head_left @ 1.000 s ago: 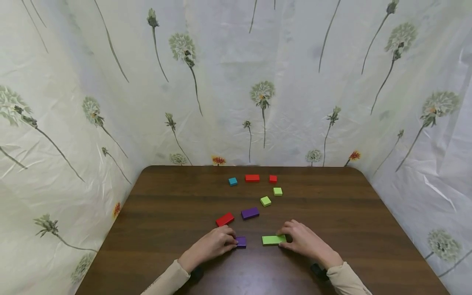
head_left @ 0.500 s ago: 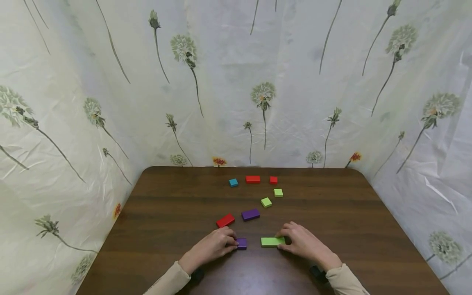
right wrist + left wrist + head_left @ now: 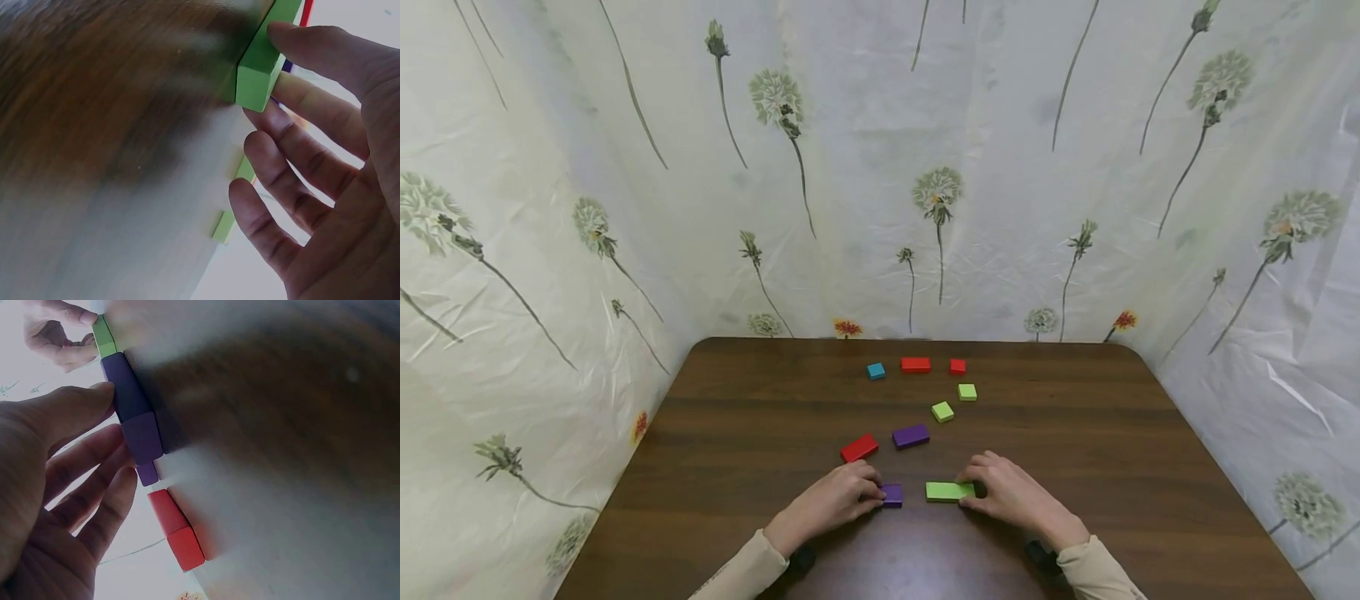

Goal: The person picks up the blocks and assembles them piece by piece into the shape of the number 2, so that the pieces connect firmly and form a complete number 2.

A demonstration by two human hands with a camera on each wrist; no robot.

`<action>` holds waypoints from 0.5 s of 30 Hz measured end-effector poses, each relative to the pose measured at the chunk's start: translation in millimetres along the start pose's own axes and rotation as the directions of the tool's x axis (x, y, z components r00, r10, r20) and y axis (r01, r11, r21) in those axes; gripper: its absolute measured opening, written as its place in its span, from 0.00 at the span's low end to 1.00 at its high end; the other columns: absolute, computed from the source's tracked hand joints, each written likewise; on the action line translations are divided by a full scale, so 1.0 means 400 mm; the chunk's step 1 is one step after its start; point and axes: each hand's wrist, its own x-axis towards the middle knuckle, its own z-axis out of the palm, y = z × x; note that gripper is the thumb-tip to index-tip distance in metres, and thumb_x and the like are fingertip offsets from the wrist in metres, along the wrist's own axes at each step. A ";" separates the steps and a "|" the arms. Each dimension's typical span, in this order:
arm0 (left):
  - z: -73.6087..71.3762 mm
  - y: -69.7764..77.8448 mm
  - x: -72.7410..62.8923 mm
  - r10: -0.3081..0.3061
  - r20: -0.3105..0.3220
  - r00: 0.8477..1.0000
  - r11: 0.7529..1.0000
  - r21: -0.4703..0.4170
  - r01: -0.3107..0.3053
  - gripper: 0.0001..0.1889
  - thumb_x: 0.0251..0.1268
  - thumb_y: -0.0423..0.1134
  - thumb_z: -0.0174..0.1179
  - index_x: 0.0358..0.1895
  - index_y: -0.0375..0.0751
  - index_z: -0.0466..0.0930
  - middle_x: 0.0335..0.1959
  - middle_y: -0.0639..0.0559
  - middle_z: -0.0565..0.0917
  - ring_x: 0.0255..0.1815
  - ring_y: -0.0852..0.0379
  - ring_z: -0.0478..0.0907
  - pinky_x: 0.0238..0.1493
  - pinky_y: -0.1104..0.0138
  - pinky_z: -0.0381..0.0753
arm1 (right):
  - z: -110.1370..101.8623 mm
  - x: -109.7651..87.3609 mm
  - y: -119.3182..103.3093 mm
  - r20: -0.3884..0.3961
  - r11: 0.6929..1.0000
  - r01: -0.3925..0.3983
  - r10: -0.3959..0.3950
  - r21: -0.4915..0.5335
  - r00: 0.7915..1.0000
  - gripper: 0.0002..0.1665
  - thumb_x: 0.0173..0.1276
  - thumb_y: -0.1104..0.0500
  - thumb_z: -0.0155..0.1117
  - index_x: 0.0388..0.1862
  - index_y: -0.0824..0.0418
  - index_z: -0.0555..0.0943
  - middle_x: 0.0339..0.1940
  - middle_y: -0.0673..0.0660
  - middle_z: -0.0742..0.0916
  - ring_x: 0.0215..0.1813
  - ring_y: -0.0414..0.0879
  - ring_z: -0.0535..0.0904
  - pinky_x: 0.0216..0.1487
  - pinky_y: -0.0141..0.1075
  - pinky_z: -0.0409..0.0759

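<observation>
My left hand [image 3: 838,500] pinches a purple block [image 3: 892,496] lying flat on the brown wooden table [image 3: 745,467]. Its thumb lies on the near side of that purple block in the left wrist view, and the fingers are behind. Facing it, my right hand [image 3: 1018,497] holds the right end of a long light-green block [image 3: 942,492] between thumb and fingers. A short gap separates the two blocks in the head view. The green block's near end [image 3: 252,89] shows large in the right wrist view.
Beyond my hands lie a red block [image 3: 859,448] and another purple block [image 3: 911,437]. Two small green blocks [image 3: 942,412] sit farther back. Near the far edge are a blue block [image 3: 876,372], a long red block [image 3: 915,365] and a small red one [image 3: 957,367]. A flowered curtain [image 3: 865,167] surrounds the table.
My right hand has slid the green block a little to the left, narrowing the gap to the purple block. My left hand and its purple block have stayed in place.
</observation>
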 end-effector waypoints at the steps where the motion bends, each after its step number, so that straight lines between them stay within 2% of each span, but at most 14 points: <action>1: 0.000 0.000 0.000 0.003 -0.002 1.000 1.000 0.002 -0.003 0.04 0.61 0.38 0.67 0.35 0.44 0.89 0.38 0.57 0.84 0.39 0.65 0.77 0.41 0.82 0.75 | 0.000 0.000 -0.001 0.002 1.000 -0.001 0.001 0.000 1.000 0.14 0.56 0.47 0.74 0.39 0.51 0.86 0.37 0.43 0.83 0.43 0.39 0.77 0.44 0.38 0.79; 6: 0.000 -0.001 0.001 0.010 -0.007 1.000 1.000 0.005 -0.010 0.03 0.60 0.38 0.67 0.35 0.44 0.88 0.38 0.57 0.84 0.39 0.65 0.77 0.41 0.81 0.75 | 0.001 0.004 -0.003 0.006 1.000 0.009 -0.009 0.005 1.000 0.14 0.57 0.47 0.73 0.39 0.51 0.86 0.37 0.44 0.83 0.43 0.39 0.77 0.44 0.38 0.79; 15: -0.001 0.002 0.000 -0.017 0.014 1.000 1.000 0.005 0.017 0.04 0.61 0.39 0.66 0.36 0.44 0.88 0.39 0.57 0.84 0.40 0.65 0.78 0.43 0.81 0.75 | 0.003 0.013 -0.011 -0.014 0.999 0.033 -0.033 0.003 0.999 0.14 0.56 0.47 0.74 0.38 0.51 0.86 0.37 0.45 0.84 0.43 0.39 0.77 0.44 0.37 0.79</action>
